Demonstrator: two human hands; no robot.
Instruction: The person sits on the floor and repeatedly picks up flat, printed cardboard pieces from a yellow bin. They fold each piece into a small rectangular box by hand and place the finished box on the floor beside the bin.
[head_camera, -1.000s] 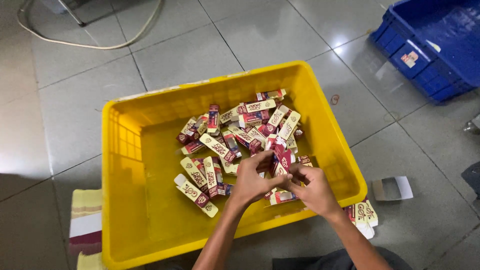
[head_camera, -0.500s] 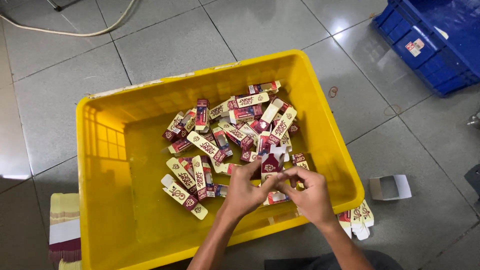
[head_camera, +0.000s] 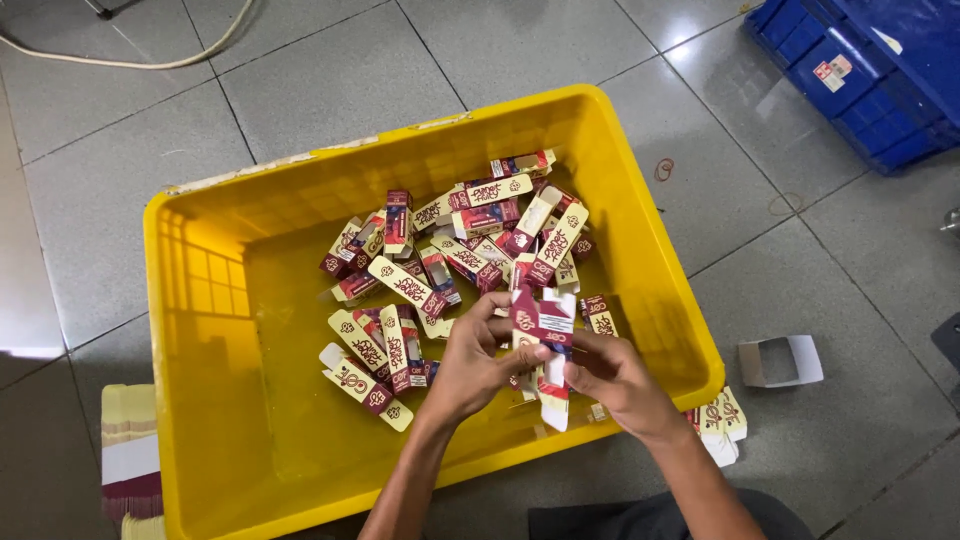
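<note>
Yellow crate (head_camera: 200, 300) on tiled floor (head_camera: 120, 130), holding loose maroon-and-cream cartons (head_camera: 470, 235) at its far right. Left hand (head_camera: 478, 360) and right hand (head_camera: 610, 380), each grip closed, hold one part-folded carton (head_camera: 545, 330) over the crate's near right.

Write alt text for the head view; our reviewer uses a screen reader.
Two bare hands, left hand and right hand, hold a small maroon-and-cream carton over a yellow plastic crate of similar cartons. A blue crate stands on the grey tiled floor.
</note>
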